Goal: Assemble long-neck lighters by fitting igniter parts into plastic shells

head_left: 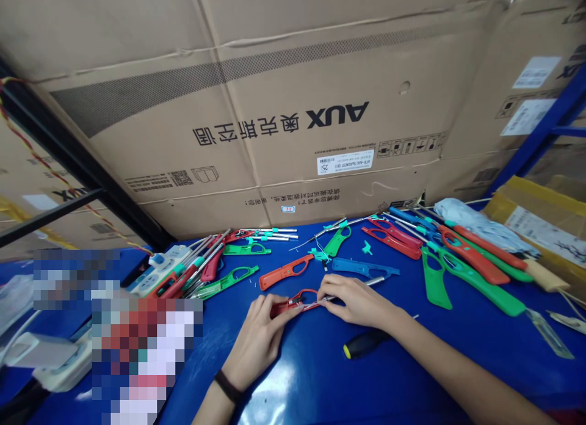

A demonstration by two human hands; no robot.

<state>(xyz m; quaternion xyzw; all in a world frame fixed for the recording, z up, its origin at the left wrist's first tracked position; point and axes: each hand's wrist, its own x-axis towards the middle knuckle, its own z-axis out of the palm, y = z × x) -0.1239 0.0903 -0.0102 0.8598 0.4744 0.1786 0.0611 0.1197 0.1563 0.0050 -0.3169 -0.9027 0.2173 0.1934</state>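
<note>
head | palms down | left hand (259, 345) grips red plastic lighter body (287, 306) | right hand (358, 300) holds metal tube (375, 281)

Item: my left hand (259, 339), bare, with slim fingers (286, 304).
Item: one narrow black wristband (227, 386), a plain band, its material too small to tell, worn on my left wrist.
Item: my right hand (357, 301), bare, with matching slim fingers (334, 284).
Item: my two forearms (462, 370), bare, slender, unmarked.
</note>
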